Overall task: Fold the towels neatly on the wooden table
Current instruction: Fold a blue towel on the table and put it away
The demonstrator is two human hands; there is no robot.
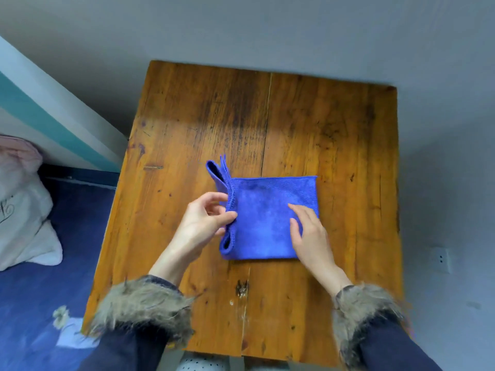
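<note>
Nearest you, fur-trimmed cuffs [142,303] frame both wrists above the wooden worktop [187,116]. Your left hand [199,223] has its grip closed, thumb and fingers pinching the bunched left edge of the blue towel [267,223]. Your right hand [310,236] lies flat with straight fingers, pressing the towel's right part, just right of that grip. The towel is a folded square, its layered corner sticking up beyond the grip. Far left of it, a white pillow [24,210] on a blue bed [40,290] bears script too blurred to read.

Dark navy sleeves [126,349] — shaggy fur cuffs [142,303]
</note>
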